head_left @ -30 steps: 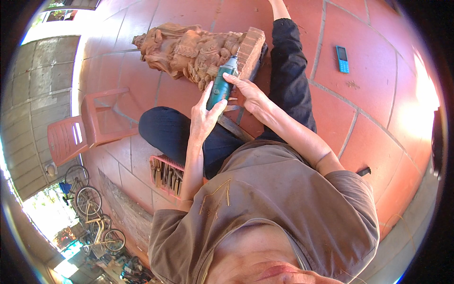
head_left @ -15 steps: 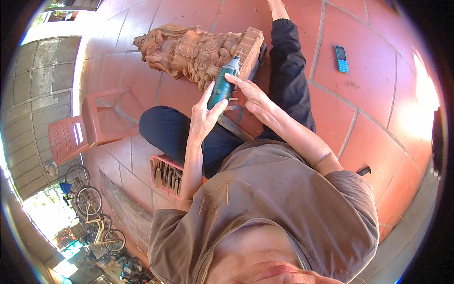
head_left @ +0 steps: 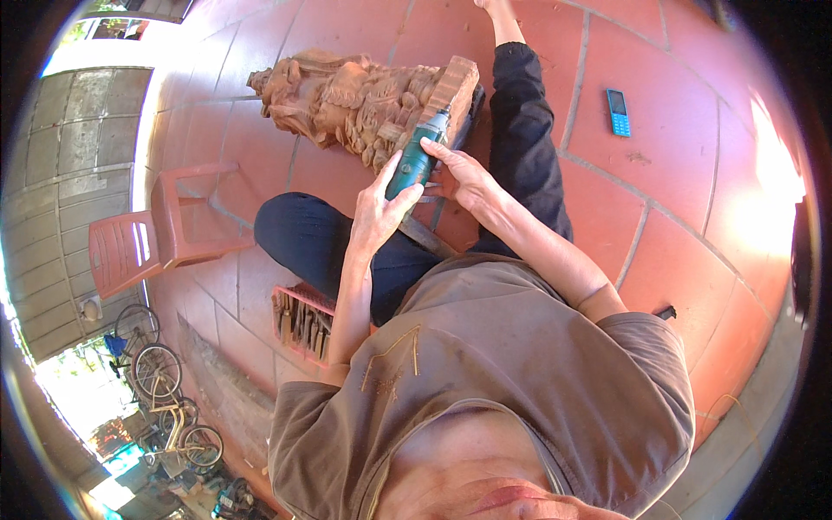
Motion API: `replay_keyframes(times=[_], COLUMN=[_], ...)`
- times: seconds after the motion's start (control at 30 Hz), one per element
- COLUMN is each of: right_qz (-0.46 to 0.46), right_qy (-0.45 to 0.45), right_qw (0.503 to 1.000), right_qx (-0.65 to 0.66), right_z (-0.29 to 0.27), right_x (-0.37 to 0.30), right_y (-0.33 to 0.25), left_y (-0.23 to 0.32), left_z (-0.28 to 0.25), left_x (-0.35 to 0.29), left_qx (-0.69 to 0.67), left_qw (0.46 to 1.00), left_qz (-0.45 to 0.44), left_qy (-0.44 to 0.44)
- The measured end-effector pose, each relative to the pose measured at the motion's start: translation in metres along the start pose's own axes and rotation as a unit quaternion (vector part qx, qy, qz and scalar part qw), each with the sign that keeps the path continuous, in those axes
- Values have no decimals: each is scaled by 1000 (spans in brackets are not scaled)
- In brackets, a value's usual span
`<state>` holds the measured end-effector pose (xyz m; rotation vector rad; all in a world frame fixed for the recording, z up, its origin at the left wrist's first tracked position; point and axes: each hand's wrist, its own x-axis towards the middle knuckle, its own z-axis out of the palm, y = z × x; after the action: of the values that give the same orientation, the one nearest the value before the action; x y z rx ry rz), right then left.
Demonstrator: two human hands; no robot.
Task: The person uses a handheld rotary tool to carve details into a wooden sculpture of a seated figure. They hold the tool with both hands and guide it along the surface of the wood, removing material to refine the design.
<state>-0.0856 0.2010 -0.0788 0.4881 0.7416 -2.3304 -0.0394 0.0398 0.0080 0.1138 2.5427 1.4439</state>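
Far left, my feed shows a panelled wall, bicycles and a chair, then a basket of tools on red floor tiles. A carving lies across the tiles. My left hand and right hand both clamp the power tool, its tip at the carving's base; contact I can't tell. Farther right lies a phone.

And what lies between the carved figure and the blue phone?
The head view shows the outstretched leg and red floor tiles between the carved figure and phone.
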Motion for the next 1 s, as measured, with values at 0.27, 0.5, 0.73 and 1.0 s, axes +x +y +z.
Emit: replay_keyframes(times=[0.27, 0.5, 0.73, 1.0], right_qz=[-1, -8, 3, -17], right_qy=[8, 12, -27, -20], right_qw=[1000, 995, 990, 993], right_qx=[-22, -102, -142, -118], right_z=[5, 14, 28, 42], right_x=[-14, -27, -26, -24], right_y=[7, 14, 8, 10], left_y=[-4, -15, -14, -1], left_z=[1, 3, -8, -18], left_x=[-21, -49, -58, -49], left_qx=[-6, -86, -84, -12], left_qw=[999, 994, 992, 996], left_qz=[29, 46, 60, 54], left_qy=[24, 49, 67, 64])
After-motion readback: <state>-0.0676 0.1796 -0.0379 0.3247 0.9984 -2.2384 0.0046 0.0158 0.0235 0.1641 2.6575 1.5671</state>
